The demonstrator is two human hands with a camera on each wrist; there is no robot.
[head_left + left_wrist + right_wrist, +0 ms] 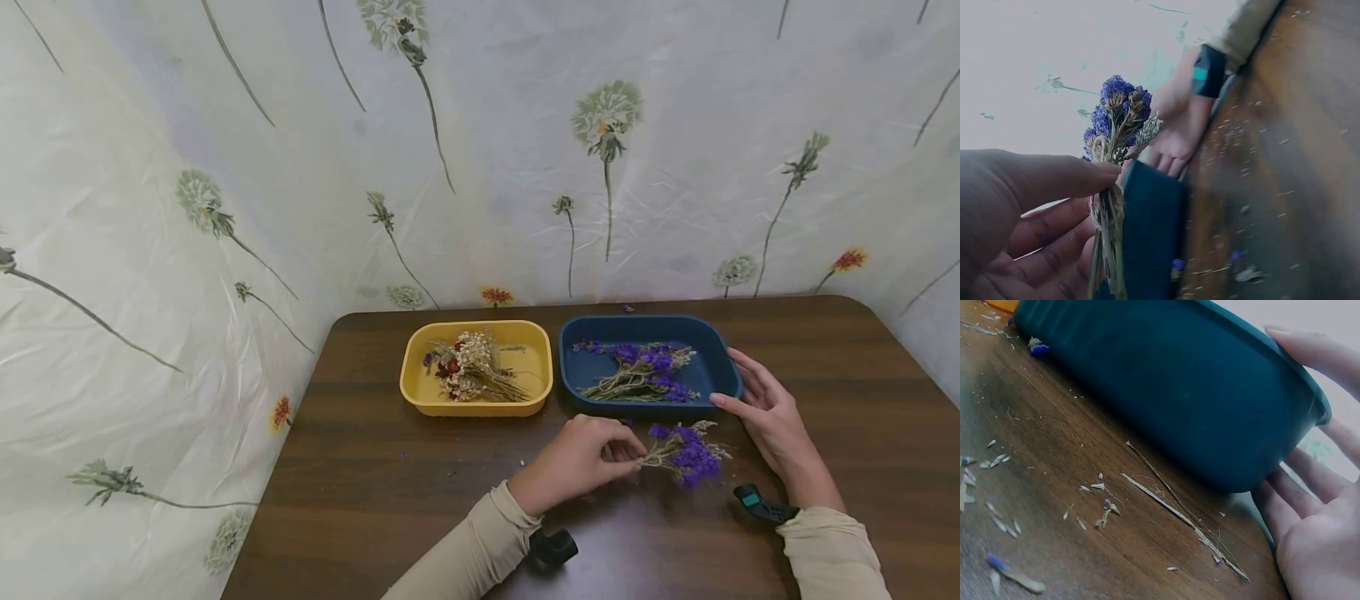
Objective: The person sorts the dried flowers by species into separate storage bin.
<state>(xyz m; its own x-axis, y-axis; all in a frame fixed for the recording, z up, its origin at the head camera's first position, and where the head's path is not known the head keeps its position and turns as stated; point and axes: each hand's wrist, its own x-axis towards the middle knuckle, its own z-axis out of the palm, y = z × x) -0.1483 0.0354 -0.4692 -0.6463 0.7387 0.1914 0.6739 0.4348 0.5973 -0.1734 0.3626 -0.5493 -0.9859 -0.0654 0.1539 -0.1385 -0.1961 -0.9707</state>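
Observation:
My left hand (581,458) pinches the stems of a small bunch of dried purple flowers (693,454) in front of the blue tray. In the left wrist view, twine is wound round the stems of that bunch (1116,119), held between thumb and fingers. My right hand (776,425) holds the right end of the blue tray (637,408), thumb on the rim and fingers along the outer side. Inside that tray lie more bunches of purple flowers (652,358). The right wrist view shows the tray's side wall (1166,387) with the right hand (1316,512) at its end.
A yellow tray (480,408) with dried white and red flowers (472,367) stands left of the blue one. Loose stems (1172,506) and petal crumbs are scattered on the brown table (360,467). A flower-patterned sheet (495,167) hangs behind the table.

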